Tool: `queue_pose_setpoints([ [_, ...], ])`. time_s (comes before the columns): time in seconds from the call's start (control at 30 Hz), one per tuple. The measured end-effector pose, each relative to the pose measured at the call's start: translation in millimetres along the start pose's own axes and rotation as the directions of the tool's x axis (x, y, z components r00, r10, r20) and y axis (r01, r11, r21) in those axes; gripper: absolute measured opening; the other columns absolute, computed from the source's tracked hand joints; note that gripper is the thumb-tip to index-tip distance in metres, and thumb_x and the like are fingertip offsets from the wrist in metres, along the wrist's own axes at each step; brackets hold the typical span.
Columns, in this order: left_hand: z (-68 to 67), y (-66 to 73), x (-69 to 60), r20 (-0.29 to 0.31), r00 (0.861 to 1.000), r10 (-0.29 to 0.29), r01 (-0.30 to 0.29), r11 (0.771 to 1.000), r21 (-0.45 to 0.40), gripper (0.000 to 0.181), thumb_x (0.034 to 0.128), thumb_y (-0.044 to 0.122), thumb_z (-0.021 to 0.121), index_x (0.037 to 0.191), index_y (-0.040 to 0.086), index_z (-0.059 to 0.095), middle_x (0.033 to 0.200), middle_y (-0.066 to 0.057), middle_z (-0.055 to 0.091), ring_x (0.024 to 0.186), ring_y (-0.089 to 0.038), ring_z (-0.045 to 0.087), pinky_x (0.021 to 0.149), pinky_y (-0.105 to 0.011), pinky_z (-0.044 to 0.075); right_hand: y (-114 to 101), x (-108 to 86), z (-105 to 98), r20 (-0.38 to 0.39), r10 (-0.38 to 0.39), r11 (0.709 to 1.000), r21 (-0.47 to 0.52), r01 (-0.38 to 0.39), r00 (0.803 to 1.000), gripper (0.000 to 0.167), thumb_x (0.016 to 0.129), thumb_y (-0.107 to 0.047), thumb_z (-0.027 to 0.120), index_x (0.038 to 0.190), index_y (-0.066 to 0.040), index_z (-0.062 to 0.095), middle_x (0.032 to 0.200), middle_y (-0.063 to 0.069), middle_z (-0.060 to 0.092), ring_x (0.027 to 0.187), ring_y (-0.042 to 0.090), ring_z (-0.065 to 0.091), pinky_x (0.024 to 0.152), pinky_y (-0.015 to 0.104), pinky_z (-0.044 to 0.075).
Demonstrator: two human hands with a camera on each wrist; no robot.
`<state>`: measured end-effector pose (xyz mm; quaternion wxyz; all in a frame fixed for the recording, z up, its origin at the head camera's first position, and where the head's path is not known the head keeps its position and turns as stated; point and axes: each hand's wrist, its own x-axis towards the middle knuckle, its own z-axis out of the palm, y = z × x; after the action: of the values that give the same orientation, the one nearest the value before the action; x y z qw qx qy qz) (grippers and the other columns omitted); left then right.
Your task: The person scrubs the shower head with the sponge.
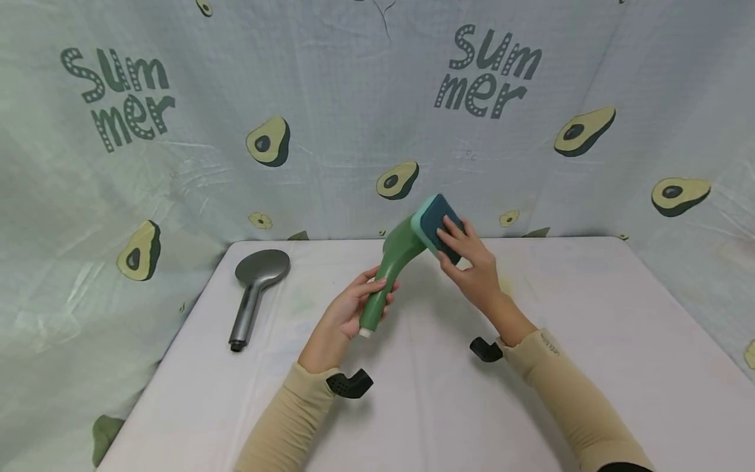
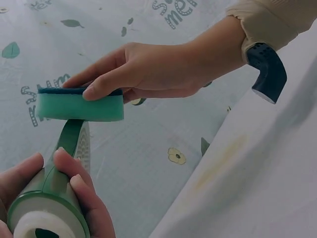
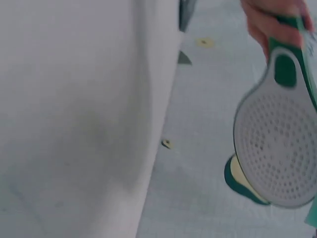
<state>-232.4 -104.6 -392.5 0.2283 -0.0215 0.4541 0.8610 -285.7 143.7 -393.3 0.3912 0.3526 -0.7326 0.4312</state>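
Observation:
My left hand (image 1: 350,303) grips the handle of a green shower head (image 1: 392,262), held tilted above the table with its white threaded end toward me. In the right wrist view the pale, nozzle-dotted face of this shower head (image 3: 277,144) shows. A sponge (image 1: 436,226), light green with a dark blue scouring layer, meets the back of the shower head's top. My right hand (image 1: 474,269) holds the sponge by its edges, thumb on the near side and fingers across the dark layer. The left wrist view shows the sponge (image 2: 79,106) resting along the head's rim.
A grey shower head (image 1: 253,295) lies at the left of the white-covered table (image 1: 460,406). Behind the table hangs a curtain (image 1: 342,118) printed with avocados and lettering. Each sleeve carries a black wrist camera mount (image 1: 350,385).

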Motion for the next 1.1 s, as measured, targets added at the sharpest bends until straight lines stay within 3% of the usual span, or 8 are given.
queue_pose_setpoints([
  [0.17, 2.4, 1.0, 0.8, -0.018, 1.000, 0.012, -0.012, 1.000, 0.013, 0.044, 0.1080, 0.008, 0.049, 0.150, 0.016, 0.038, 0.106, -0.005, 0.068, 0.073, -0.009, 0.065, 0.063, -0.023, 0.052, 0.8, -3.5, 2.0, 0.014, -0.100, 0.995, 0.003, 0.100, 0.995, 0.044, 0.079, 0.013, 0.073, 0.123, 0.009, 0.070, 0.135, 0.028, 0.059, 0.136, 0.052, 0.044, 0.105, 0.064, 0.040],
  [0.3, 3.0, -1.1, 1.6, -0.033, 0.999, 0.015, -0.014, 1.000, 0.026, 0.045, 0.1066, 0.007, 0.051, 0.149, 0.016, 0.038, 0.106, -0.005, 0.069, 0.072, -0.009, 0.065, 0.063, -0.023, 0.052, 7.5, 4.1, -1.5, -0.036, 0.096, 0.993, 0.065, -0.094, 0.995, 0.043, 0.087, 0.013, 0.069, 0.130, 0.009, 0.065, 0.142, 0.024, 0.056, 0.139, 0.040, 0.046, 0.115, 0.047, 0.035],
  [0.5, 3.5, -4.0, -0.6, -0.027, 0.999, 0.019, -0.017, 0.999, 0.044, 0.044, 0.1050, 0.005, 0.053, 0.147, 0.015, 0.041, 0.105, -0.006, 0.070, 0.072, -0.009, 0.066, 0.064, -0.023, 0.053, 3.6, 13.3, -7.0, -0.058, 0.422, 0.898, 0.168, -0.408, 0.905, 0.043, 0.100, 0.006, 0.059, 0.143, 0.007, 0.054, 0.151, 0.020, 0.047, 0.142, 0.034, 0.042, 0.112, 0.028, 0.037],
  [0.57, 3.7, -4.0, -1.3, -0.026, 0.999, 0.020, -0.019, 0.999, 0.041, 0.044, 0.1053, 0.005, 0.052, 0.147, 0.015, 0.041, 0.104, -0.006, 0.070, 0.072, -0.009, 0.065, 0.063, -0.023, 0.052, 4.5, 8.9, -2.9, -0.080, 0.408, 0.905, 0.168, -0.391, 0.909, 0.043, 0.099, 0.007, 0.060, 0.142, 0.007, 0.055, 0.151, 0.021, 0.048, 0.143, 0.034, 0.042, 0.114, 0.031, 0.036],
  [0.73, 2.5, -2.8, -1.1, -0.041, 0.998, 0.041, -0.041, 0.999, 0.021, 0.045, 0.1065, 0.005, 0.049, 0.149, 0.014, 0.038, 0.103, -0.005, 0.068, 0.070, -0.009, 0.064, 0.061, -0.022, 0.051, -8.4, -4.4, 6.6, -0.060, 0.133, 0.991, 0.041, -0.131, 0.989, 0.045, 0.085, 0.013, 0.073, 0.129, 0.009, 0.066, 0.142, 0.025, 0.056, 0.141, 0.045, 0.042, 0.110, 0.053, 0.039],
  [0.87, 1.3, -1.9, -0.2, -0.023, 0.998, 0.059, -0.059, 0.998, 0.013, 0.044, 0.1070, 0.006, 0.047, 0.149, 0.013, 0.036, 0.103, -0.005, 0.066, 0.069, -0.009, 0.063, 0.061, -0.022, 0.052, -11.4, -7.5, 8.7, -0.031, -0.024, 0.999, 0.027, 0.025, 0.999, 0.045, 0.079, 0.014, 0.074, 0.123, 0.009, 0.069, 0.137, 0.027, 0.059, 0.138, 0.048, 0.044, 0.106, 0.060, 0.040],
  [1.0, 2.7, -2.2, -0.6, 0.004, 0.999, 0.043, -0.043, 0.999, 0.003, 0.041, 0.1067, 0.005, 0.046, 0.146, 0.013, 0.038, 0.102, -0.006, 0.066, 0.069, -0.009, 0.063, 0.061, -0.021, 0.052, -3.7, -0.3, 3.7, -0.100, 0.125, 0.986, 0.124, -0.112, 0.987, 0.043, 0.085, 0.017, 0.069, 0.127, 0.012, 0.065, 0.139, 0.027, 0.057, 0.138, 0.035, 0.048, 0.112, 0.043, 0.038],
  [1.1, 5.2, -3.1, -1.1, 0.013, 1.000, 0.023, -0.023, 1.000, -0.007, 0.039, 0.1060, 0.004, 0.047, 0.144, 0.014, 0.041, 0.102, -0.008, 0.067, 0.068, -0.009, 0.063, 0.060, -0.021, 0.052, 2.5, 6.8, -2.4, -0.134, 0.313, 0.933, 0.231, -0.277, 0.940, 0.042, 0.093, 0.014, 0.062, 0.135, 0.010, 0.060, 0.144, 0.025, 0.053, 0.138, 0.028, 0.049, 0.111, 0.029, 0.039],
])
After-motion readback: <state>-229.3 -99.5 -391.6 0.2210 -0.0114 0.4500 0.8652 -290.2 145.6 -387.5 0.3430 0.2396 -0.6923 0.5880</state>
